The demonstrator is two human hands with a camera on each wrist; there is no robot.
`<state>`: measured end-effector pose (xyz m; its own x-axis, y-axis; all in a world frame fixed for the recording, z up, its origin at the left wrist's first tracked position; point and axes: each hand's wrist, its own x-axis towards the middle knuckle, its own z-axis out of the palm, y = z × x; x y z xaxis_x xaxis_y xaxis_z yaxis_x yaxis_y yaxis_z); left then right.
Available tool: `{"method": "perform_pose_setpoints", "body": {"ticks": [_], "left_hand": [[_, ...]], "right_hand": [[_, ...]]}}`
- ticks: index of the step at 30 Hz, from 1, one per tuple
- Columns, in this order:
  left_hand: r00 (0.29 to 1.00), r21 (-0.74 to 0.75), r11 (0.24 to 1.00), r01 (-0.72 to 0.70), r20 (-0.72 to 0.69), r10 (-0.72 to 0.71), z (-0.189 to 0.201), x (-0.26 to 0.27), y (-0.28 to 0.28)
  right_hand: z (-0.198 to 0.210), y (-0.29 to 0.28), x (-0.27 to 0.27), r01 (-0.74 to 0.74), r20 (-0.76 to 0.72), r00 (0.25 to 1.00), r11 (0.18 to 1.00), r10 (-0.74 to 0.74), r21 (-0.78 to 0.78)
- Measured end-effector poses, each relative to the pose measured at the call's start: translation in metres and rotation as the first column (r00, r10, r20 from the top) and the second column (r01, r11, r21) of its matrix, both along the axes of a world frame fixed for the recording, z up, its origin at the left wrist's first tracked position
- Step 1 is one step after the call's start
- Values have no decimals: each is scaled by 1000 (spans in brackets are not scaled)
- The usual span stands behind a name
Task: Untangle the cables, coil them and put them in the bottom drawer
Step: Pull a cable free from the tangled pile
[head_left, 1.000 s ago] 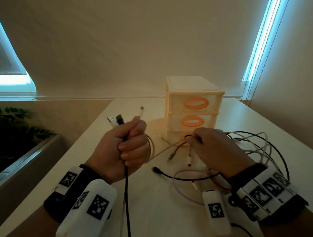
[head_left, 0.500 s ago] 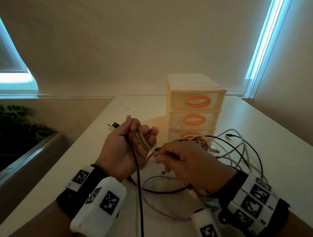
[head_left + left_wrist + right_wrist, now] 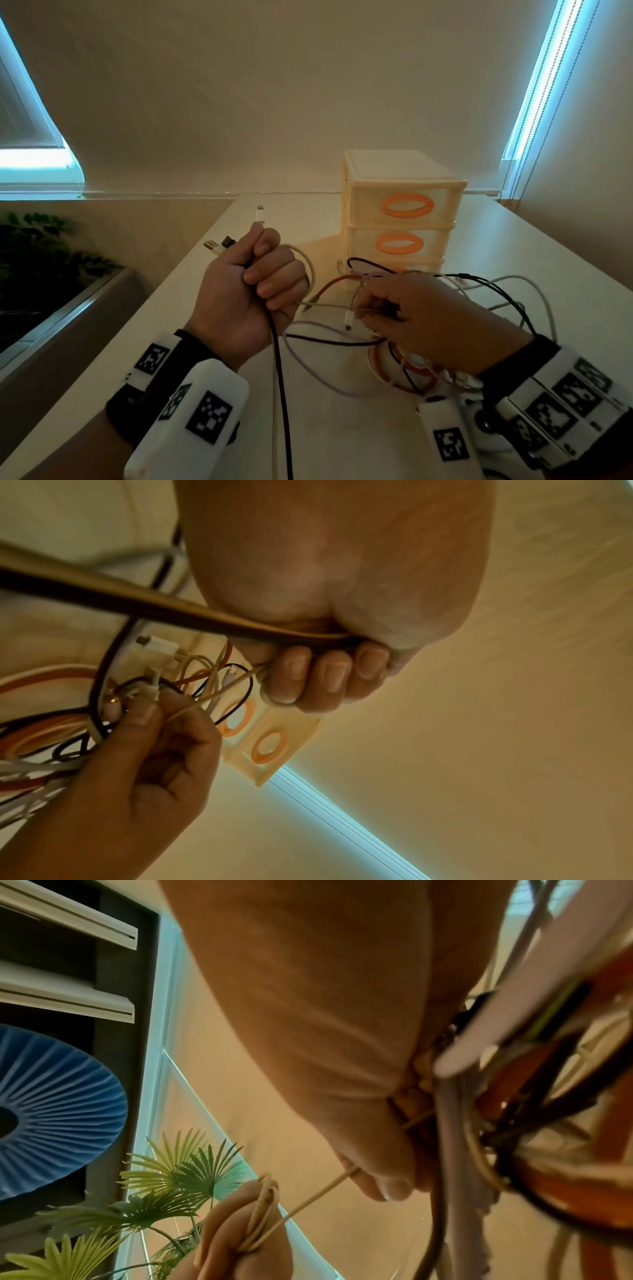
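My left hand (image 3: 274, 281) is closed in a fist round a bundle of cables, with a black cable (image 3: 281, 394) hanging below it and plugs (image 3: 219, 245) sticking out above. A thin white cable (image 3: 329, 304) runs from that fist, where it loops round my fingers (image 3: 325, 674), to my right hand (image 3: 370, 308), which pinches it (image 3: 318, 1194). Under and behind my right hand lies the tangle of white, black and orange cables (image 3: 496, 291). The cream drawer unit (image 3: 400, 219) with orange handles stands just behind; cables and my hand hide most of its bottom drawer.
The white table (image 3: 342, 445) ends at a left edge, with a dark planter and plant (image 3: 51, 274) beyond it. The sloping wall rises behind the drawer unit. A window blind (image 3: 534, 102) hangs at the back right.
My left hand has closed into a fist round the cables and a fresh loop. My right hand has drawn away to the right, stretching the thin white cable between the hands.
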<state>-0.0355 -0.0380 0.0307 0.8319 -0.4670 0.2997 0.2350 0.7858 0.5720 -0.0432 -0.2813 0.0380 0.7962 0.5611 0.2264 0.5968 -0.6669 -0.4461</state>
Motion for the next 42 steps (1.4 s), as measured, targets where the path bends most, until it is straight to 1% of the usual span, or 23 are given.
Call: {"method": "perform_pose_setpoints", "body": {"ticks": [5, 10, 15, 19, 24, 27, 29, 31, 32, 34, 35, 36, 38, 39, 40, 42], "left_hand": [[998, -39, 998, 40, 41, -38, 7, -2, 7], [998, -36, 999, 33, 58, -31, 10, -4, 9], [996, -52, 999, -16, 86, 20, 15, -3, 18], [994, -6, 998, -64, 86, 65, 12, -3, 12], [996, 36, 998, -45, 85, 42, 6, -6, -2], [997, 23, 999, -25, 78, 23, 4, -7, -5], [997, 3, 1000, 0, 74, 0, 4, -7, -6], [997, 4, 1000, -4, 73, 3, 4, -8, -7], [997, 17, 1000, -19, 75, 18, 4, -8, -7], [996, 42, 998, -45, 74, 41, 4, -9, -7], [997, 50, 997, -55, 66, 51, 4, -9, -8], [997, 57, 996, -63, 54, 60, 3, -9, -10], [996, 66, 995, -78, 41, 75, 3, -10, -13], [995, 67, 993, -94, 44, 91, 4, -10, -12], [993, 60, 992, -111, 50, 108, 6, -9, -8], [991, 16, 994, -111, 71, 110, 10, -6, 4]], "right_hand": [[4, -9, 0, 22, 104, 995, 987, -6, -160], [10, -17, -1, 144, 130, 985, 953, -112, -267], [19, -29, -5, 134, 110, 988, 961, -110, -243], [16, -35, -4, 173, 108, 983, 957, -151, -232], [5, -22, -2, 221, 199, 964, 947, -176, -234], [1, -9, -1, 210, 217, 963, 952, -162, -222], [1, -5, -1, 187, 222, 966, 953, -133, -240], [2, -5, 0, 175, 258, 960, 956, -113, -234], [3, -6, 0, 177, 295, 948, 967, -117, -184], [6, -7, 2, 194, 387, 906, 981, -172, -18], [7, -7, 3, 211, 440, 873, 976, -209, 45], [9, -6, 3, 238, 495, 834, 968, -244, 77], [13, -2, 3, 291, 573, 767, 953, -288, 89], [15, -1, 3, 307, 602, 745, 949, -286, 71], [16, -1, 1, 323, 621, 735, 946, -273, 34], [18, -6, 0, 353, 600, 761, 933, -246, -66]]}}
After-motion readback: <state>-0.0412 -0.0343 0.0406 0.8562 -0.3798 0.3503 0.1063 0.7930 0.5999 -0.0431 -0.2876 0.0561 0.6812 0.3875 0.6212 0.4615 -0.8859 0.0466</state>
